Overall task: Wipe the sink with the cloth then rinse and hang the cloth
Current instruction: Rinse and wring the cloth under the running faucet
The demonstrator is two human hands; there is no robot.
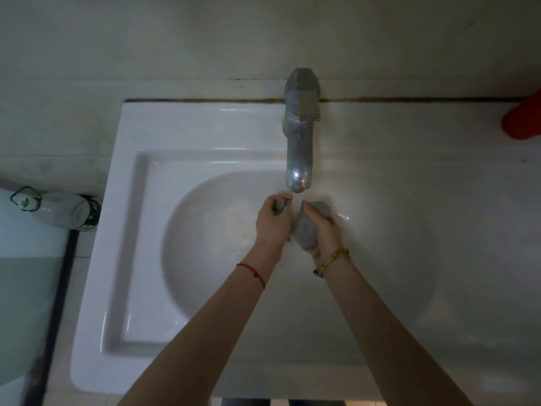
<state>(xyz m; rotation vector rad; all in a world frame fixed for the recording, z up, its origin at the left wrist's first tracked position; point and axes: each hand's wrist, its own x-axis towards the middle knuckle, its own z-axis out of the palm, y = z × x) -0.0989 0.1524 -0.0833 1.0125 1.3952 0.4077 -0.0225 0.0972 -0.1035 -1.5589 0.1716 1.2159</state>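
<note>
A grey cloth (306, 230) is bunched between both my hands over the round bowl of the white sink (140, 259). My left hand (272, 224) grips one end of the cloth. My right hand (325, 230) is closed around the larger wad. Both hands sit just below the spout of the metal tap (300, 136), and a thin stream of water falls between them. Most of the cloth is hidden inside my fingers.
A white bottle (63, 209) with a dark cap lies on its side left of the sink. A red object (524, 118) sits at the far right on the counter. The tiled wall runs behind the tap. A glass panel edge stands at the left.
</note>
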